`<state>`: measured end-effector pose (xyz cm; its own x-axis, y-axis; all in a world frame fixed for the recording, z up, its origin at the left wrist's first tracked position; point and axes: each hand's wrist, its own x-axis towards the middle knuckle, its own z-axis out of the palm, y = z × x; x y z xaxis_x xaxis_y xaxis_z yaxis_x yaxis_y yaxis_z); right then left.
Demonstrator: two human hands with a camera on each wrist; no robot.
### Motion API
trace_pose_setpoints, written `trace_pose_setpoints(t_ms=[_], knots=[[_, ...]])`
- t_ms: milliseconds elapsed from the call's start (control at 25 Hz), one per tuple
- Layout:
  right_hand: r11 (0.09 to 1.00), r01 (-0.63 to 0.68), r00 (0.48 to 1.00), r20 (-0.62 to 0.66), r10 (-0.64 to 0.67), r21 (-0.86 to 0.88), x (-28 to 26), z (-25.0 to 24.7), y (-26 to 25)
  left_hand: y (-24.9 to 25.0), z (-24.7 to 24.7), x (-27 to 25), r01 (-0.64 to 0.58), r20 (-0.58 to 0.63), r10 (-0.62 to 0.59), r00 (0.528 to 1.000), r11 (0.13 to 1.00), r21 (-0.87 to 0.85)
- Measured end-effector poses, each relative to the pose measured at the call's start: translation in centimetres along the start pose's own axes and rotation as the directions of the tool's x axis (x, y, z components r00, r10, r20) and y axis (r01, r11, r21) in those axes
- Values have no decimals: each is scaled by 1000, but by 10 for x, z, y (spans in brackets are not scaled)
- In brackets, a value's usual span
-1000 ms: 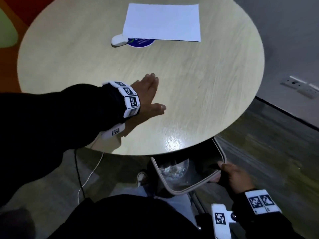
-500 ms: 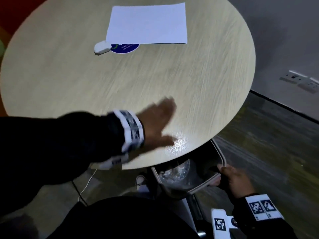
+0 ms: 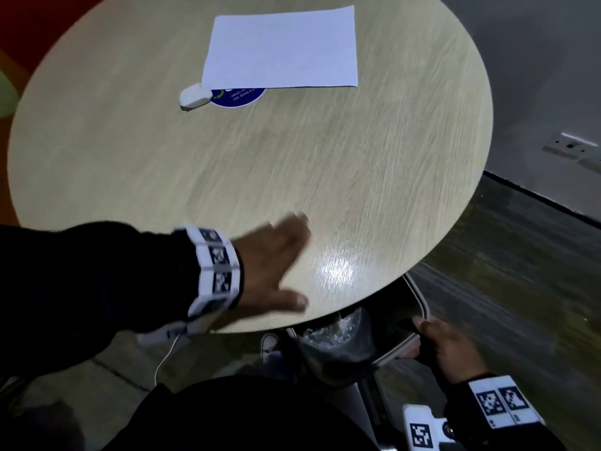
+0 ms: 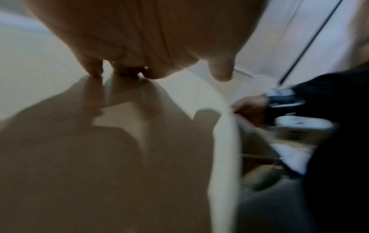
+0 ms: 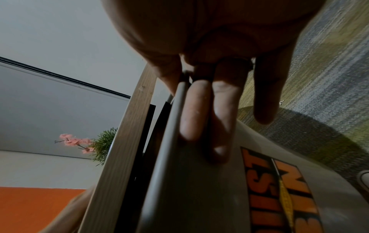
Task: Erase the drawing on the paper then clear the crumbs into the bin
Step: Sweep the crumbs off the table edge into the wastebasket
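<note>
round light-wood table fills most of the head view. grey plastic bin w/ pale rim sits tucked just under the table's near edge, tilted toward the person; an orange-lettered label shows on its side in the right wrist view, crumpled clear stuff inside. white rectangular sheet of paper lies flat at the far side, no drawing visible on it. left hand lies palm-down on the tabletop near the near edge, fingers straight & close together, thumb spread out toward the bin, blurred. right hand grips the bin rim, thumb over the top, fingers curled against the outer wall. round dark-blue sticker w/ white text peeks from under the paper's near-left corner. small white oval eraser touches the sticker's left side, just beside the paper. crumbs too small to tell.
</note>
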<state>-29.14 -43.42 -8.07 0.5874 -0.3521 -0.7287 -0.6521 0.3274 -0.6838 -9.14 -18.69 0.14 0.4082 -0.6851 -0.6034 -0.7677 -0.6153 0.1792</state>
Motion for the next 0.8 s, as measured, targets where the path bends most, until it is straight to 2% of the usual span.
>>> trace_pose_setpoints(t_ms=[40,80,160,200,280,320,400,480,560,600,640,720,800], knots=[[1000,5,1000,3,-5,7,0,0,0,15,0,-8,-75,78,70,994,996,51],[1000,2,1000,2,-2,26,-1,0,-1,20,-6,-11,-76,100,68,993,995,72],[998,-1,1000,-19,2,60,2,0,-1,9,-30,-1,71,-16,-70,997,997,31],[997,-5,1000,-28,8,73,2,-1,-2,-4,-41,7,162,-68,-163,984,987,-17],[996,-16,1000,-1,16,88,2,0,-1,-30,-54,19,300,-97,-305,947,952,-68],[996,-12,1000,10,11,84,3,-1,-1,-36,-51,23,326,-78,-330,941,944,-59],[998,2,1000,18,-3,64,-1,3,-2,-26,-31,25,277,-33,-278,960,961,-26],[999,15,1000,19,-16,42,-2,2,0,10,-8,19,60,-17,-60,998,998,4],[999,16,1000,5,-17,29,-1,-1,3,43,4,21,-172,46,171,984,984,34],[1000,19,1000,2,-19,23,-3,-1,3,51,1,27,-207,47,205,978,977,47],[1000,22,1000,4,-22,22,-4,-1,3,50,-9,40,-179,-11,179,984,982,60],[1000,20,1000,-2,-19,13,-5,-2,2,34,-37,69,-27,-163,36,986,998,57],[1000,18,1000,16,-18,8,-7,-1,1,13,-53,86,108,-205,-106,973,994,-1]])
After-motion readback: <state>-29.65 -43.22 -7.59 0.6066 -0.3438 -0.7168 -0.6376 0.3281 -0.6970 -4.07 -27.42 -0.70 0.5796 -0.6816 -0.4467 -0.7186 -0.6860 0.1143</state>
